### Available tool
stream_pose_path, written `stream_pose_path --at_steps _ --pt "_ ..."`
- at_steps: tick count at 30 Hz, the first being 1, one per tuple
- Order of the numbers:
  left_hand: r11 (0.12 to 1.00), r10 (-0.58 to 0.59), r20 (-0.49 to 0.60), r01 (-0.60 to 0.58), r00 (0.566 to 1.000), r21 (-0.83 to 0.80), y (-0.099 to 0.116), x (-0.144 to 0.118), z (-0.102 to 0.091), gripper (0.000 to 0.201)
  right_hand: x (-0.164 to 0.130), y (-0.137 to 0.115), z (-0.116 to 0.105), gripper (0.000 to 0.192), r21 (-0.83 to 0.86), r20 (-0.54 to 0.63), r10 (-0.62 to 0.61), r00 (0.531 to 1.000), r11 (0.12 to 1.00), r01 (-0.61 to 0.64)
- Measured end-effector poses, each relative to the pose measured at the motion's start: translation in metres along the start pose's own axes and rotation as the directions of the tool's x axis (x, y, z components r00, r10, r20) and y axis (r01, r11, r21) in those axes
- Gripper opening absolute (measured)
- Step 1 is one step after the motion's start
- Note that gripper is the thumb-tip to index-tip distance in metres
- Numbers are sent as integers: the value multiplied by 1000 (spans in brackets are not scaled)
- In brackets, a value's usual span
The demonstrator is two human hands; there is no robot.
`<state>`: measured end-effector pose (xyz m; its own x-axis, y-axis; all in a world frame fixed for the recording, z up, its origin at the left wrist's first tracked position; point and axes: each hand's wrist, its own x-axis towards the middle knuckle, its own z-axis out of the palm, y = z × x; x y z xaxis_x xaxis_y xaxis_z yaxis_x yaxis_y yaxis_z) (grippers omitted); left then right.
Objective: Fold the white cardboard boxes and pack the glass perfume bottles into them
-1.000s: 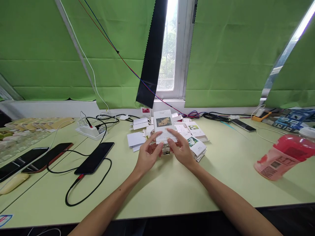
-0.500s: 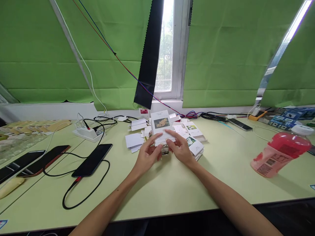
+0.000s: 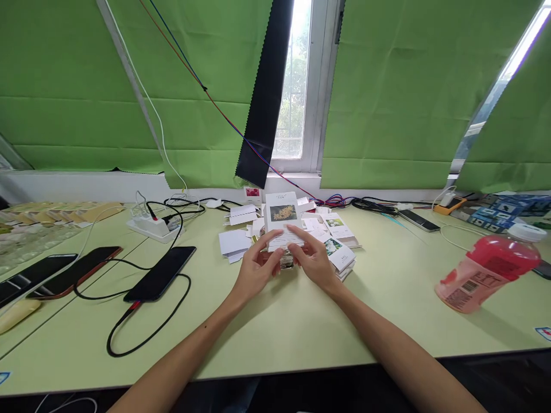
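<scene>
Both my hands meet at the middle of the pale green table [image 3: 279, 327]. My left hand [image 3: 256, 269] and my right hand [image 3: 314, 261] together hold a small white box [image 3: 282, 221] printed with a picture of yellow flowers, standing upright. Just under the box, between my fingers, sits a small glass bottle [image 3: 286, 261]; whether a hand grips it I cannot tell. Behind and to the right lies a pile of similar white flower-printed boxes and flat cards [image 3: 338, 241].
A black phone [image 3: 160, 273] on a looping black cable lies to the left, with two more phones [image 3: 64, 275] and a white power strip [image 3: 152, 228] beyond. A red drink bottle [image 3: 488, 267] lies on its side at right. Cables run along the window sill.
My hands and the box stay together with only small finger shifts; the view drifted slightly.
</scene>
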<state>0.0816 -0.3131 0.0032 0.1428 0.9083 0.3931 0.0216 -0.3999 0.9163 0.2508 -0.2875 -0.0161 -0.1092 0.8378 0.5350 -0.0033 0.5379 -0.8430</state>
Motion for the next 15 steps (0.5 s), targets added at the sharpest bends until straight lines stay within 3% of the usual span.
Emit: stream_pose_path --at_steps 15 --pt "1000 8 -27 -8 1000 -4 -1 -1 1 52 1 4 1 52 51 -1 28 1000 998 -28"
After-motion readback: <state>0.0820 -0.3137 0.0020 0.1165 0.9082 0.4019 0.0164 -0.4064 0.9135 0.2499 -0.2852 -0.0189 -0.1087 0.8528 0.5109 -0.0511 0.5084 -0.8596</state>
